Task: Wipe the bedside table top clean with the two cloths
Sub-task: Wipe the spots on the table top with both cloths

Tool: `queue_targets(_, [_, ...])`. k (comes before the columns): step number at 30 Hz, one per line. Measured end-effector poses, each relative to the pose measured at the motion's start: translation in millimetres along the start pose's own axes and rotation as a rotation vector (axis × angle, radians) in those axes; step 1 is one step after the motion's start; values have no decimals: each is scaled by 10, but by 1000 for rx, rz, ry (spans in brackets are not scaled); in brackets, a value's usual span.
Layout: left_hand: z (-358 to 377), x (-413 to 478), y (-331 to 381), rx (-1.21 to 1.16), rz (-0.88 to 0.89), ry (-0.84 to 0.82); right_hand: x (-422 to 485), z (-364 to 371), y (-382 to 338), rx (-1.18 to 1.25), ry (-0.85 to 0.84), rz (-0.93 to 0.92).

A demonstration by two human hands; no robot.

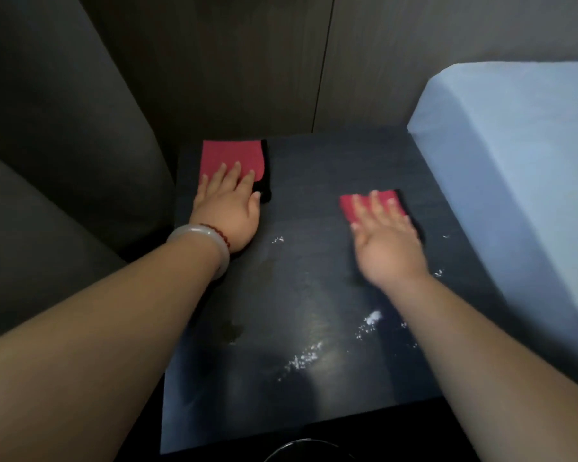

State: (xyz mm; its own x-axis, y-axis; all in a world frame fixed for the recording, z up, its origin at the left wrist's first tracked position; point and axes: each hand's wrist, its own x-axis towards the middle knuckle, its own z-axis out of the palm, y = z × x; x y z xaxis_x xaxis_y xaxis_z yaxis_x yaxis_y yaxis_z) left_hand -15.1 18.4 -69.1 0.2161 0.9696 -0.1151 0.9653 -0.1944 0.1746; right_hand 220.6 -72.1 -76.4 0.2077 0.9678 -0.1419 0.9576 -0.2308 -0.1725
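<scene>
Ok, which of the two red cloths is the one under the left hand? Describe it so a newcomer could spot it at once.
Start at the dark square bedside table top between the grey padded seat and the pale blue mattress. In its far left corner lies the larger red cloth, pressed flat by the left hand. Only this one shows a black edge along its right side, and the wrist above it wears a pale bangle.

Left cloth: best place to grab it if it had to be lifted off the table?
The left cloth lies flat under the left hand. Probably pinch its exposed far edge from above, coming from the wall side: that half is uncovered, while fingers pin the near half.
</scene>
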Motion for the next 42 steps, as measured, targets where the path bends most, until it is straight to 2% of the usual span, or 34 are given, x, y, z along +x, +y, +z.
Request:
queue_targets(2, [68, -139, -16, 1, 4, -5, 56, -34, 112, 17, 17, 123])
queue_targets(4, [118, -166, -17, 24, 8, -6, -17, -16, -71, 10, 17, 104])
queue_targets(7, [143, -158, -6, 33, 1, 32, -389, 120, -471, 49, 9, -178])
queue_targets(9, [149, -154, 0, 30, -4, 46, -541, 156, -455, 48, -8, -297])
queue_targets(11, [148, -160, 17, 32, -5, 51, -376, 122, -163, 14, 11, -211])
queue_targets(14, [146, -158, 15, 23, -3, 67, -23, -1, 241, 41, 43, 115])
queue_targets(16, [152, -162, 4, 13, 0, 72, 3, 7, 116, 40, 46, 158])
queue_targets(17, [152, -167, 1, 7, 2, 74, -72, 51, -61, 33, 49, 87])
queue_targets(20, [156, -160, 1, -4, 1, 78, -503, 199, -518, 83, 8, -308])
queue_targets(22, [155, -163, 11, -3, -2, 76, -584, 170, -417, 105, -30, -407])
queue_targets(25, [154, -156, 11, 2, 0, 75, -324, 53, 120, 91, 58, -194])
queue_targets(27, [155, -155, 7, 9, -6, 81, -241, -8, 331, 58, 49, -32])
queue_targets(29, [155, -156, 14, 10, -10, 82, -317, 11, 230, 49, 42, -6])
queue_targets(33, [150, -158, 15, 4, -9, 75, -573, 32, 179, -28, 20, -96])
queue_targets(38, [156, -153, 14, 12, -4, 85, -600, 6, 541, -44, 88, 239])
queue_targets(42, [157, -153, 11, 14, -6, 90, -377, 9, 334, -8, 24, 277])
